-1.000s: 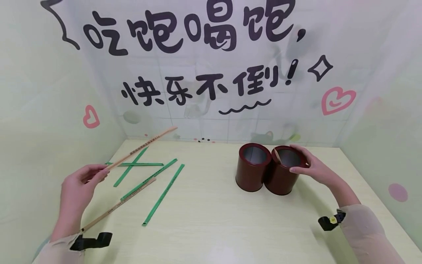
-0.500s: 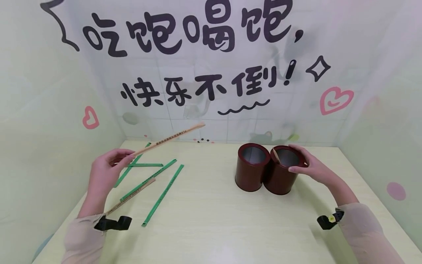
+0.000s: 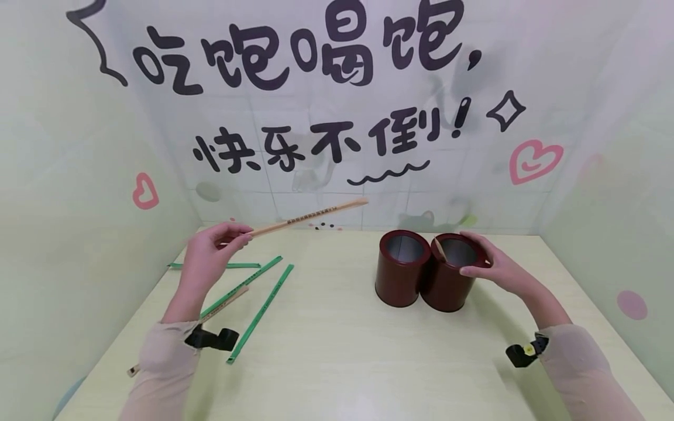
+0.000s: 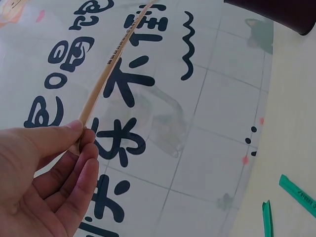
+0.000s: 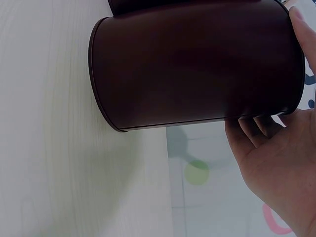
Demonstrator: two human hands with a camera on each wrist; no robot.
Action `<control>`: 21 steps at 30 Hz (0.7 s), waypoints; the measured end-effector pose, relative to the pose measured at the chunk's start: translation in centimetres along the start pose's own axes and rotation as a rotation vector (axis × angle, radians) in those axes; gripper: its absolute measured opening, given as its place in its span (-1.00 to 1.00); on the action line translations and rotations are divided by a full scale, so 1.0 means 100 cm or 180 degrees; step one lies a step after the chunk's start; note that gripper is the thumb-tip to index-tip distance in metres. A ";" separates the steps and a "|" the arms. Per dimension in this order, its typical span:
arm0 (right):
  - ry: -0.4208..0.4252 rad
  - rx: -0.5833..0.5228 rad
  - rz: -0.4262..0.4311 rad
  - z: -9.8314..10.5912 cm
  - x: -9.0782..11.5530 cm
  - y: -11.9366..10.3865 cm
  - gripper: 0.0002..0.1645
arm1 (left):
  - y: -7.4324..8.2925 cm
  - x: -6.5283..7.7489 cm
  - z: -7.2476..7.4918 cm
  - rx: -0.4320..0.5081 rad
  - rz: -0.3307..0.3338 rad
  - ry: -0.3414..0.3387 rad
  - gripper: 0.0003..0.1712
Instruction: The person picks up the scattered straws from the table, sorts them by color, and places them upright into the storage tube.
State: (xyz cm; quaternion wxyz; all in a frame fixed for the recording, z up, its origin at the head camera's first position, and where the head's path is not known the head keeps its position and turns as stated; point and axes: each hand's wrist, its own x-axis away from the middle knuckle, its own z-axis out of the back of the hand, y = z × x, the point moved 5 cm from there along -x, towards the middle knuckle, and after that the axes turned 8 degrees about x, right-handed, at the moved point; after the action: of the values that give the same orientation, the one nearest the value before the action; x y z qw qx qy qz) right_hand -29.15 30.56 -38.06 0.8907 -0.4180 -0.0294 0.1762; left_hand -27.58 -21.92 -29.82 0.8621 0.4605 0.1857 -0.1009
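In the head view my left hand (image 3: 213, 251) pinches one end of a slim tan stick (image 3: 310, 217) with dark printing, apparently a wrapped straw or chopstick. The stick slants up to the right above the table, its far end short of two dark red round cans. My right hand (image 3: 500, 266) grips the rim of the right can (image 3: 447, 287), thumb at the near side and fingers behind. Another tan stick (image 3: 440, 249) leans inside that can. The left can (image 3: 398, 282) stands upright against it, its opening showing no stick. The right wrist view shows the can's side (image 5: 192, 66).
Green sticks (image 3: 260, 316) lie scattered on the table (image 3: 337, 351) at the left. One tan stick (image 3: 226, 304) lies among them, partly hidden by my left forearm. A printed curtain (image 3: 337, 193) stands behind, with side walls left and right.
My left hand has moved right and slightly upward, carrying the tan stick toward the cans. My right hand and both cans have stayed in place.
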 end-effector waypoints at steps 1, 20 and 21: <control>0.0002 -0.0004 0.0000 0.000 0.000 0.000 -0.09 | 0.002 -0.002 -0.003 0.0009 -0.0004 -0.0028 -0.68; 0.0012 -0.0057 0.0010 0.000 -0.001 0.003 -0.08 | 0.064 -0.034 -0.082 0.0338 -0.0345 -0.0476 -0.82; 0.0013 -0.0057 0.0002 0.000 -0.001 0.003 -0.07 | 0.068 -0.035 -0.086 0.0346 -0.0370 -0.0506 -0.83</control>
State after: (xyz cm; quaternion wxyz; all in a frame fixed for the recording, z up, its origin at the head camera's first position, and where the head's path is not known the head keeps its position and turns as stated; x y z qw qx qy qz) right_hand -29.37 30.69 -38.28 0.8869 -0.4264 -0.0291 0.1753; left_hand -30.38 -10.94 -27.61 0.8405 0.4856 0.1374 -0.1969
